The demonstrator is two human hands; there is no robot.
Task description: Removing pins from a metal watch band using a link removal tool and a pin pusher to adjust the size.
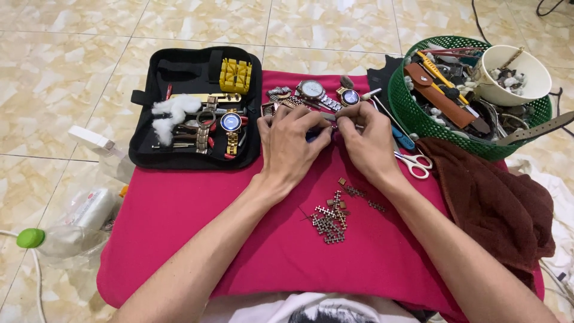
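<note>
both hands meet on the pink cloth [251, 239]: left hand [291, 143] and right hand [369, 139] pinch a small metal piece [332, 121] together, loose watch links [332, 218] lying near the wrists.

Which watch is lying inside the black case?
The gold watch with the blue face lies in the open black case, left of the left hand. The silver watch and the small blue-faced one lie on the red cloth.

A black zip case [143, 128] lies open on a pink cloth [197, 221], holding watches and a yellow block [235, 75]. Right of it stand a green basket [402, 101] of tools, a white bowl [526, 75], scissors [414, 161] and a brown towel [496, 203].
</note>
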